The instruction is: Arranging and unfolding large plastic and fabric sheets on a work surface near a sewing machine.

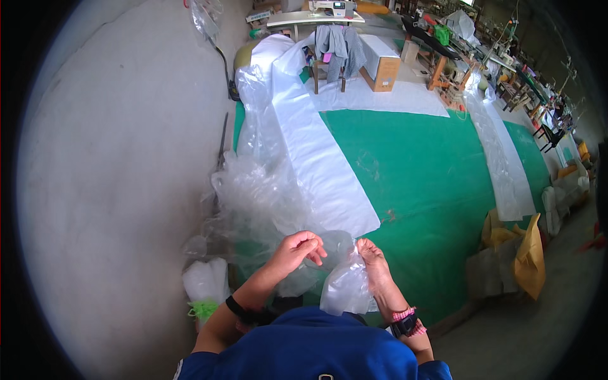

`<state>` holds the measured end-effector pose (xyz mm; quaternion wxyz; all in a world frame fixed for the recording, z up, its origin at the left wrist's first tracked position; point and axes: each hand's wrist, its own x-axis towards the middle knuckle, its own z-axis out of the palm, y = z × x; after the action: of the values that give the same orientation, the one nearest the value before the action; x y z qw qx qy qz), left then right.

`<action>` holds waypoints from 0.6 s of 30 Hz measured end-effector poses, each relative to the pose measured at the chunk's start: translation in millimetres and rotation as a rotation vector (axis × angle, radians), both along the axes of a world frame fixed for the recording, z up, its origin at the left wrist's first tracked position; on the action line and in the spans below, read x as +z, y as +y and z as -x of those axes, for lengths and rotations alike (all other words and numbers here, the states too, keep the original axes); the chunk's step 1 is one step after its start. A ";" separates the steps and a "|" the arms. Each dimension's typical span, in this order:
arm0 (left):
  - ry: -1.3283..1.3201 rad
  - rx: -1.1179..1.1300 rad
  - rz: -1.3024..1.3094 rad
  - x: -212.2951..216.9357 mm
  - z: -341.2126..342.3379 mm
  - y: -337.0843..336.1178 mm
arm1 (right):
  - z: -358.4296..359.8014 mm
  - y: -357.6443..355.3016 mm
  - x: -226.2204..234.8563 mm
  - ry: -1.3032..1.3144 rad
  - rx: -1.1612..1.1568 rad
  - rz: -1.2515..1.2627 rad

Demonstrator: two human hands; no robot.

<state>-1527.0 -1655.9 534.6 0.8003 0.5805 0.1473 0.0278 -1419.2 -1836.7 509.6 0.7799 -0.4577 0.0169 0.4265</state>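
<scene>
My right hand (375, 259) pinches a clear plastic film (347, 286) at its upper edge, and the film hangs from it in front of my blue shirt. To the left of that, my left hand (299, 252) is curled with thumb against the fingers. Whether a fold of film sits in those fingers is hidden. A crumpled heap of the same clear film (263, 193) lies just beyond my left hand. Next to it runs a long flat strip of whitish sheeting (316, 149), reaching back from near my hands.
Green sheeting (405, 164) covers the floor. A grey wall (120, 177) rises on my left, with a white bundle (206, 282) at its foot. Ahead are a sewing-machine table (315, 19), a clothes-draped chair (339, 47) and a carton (383, 73). Yellow sacks (529, 259) stand at right.
</scene>
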 end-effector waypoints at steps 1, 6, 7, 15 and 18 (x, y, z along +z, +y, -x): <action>0.107 -0.029 0.028 7.0 -0.2 0.5 | 1.3 0.3 3.3 -0.037 0.016 0.017; 0.247 -0.325 -0.199 -20.3 -4.0 -31.5 | 11.8 7.1 18.8 -0.044 0.117 0.031; 0.085 -0.230 -0.263 -28.7 -4.2 -35.9 | 11.1 8.8 10.8 0.003 0.058 0.021; -0.022 -0.156 -0.509 -28.4 22.2 7.0 | -3.9 -9.4 -5.7 -0.006 0.026 0.060; -0.011 -0.242 -0.759 -22.8 24.1 -3.2 | 13.7 10.6 23.5 -0.299 0.326 0.248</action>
<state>-1551.1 -1659.1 511.8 0.5271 0.8481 0.0529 -0.0114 -1433.0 -1826.1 533.1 0.6327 -0.6044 -0.1204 0.4690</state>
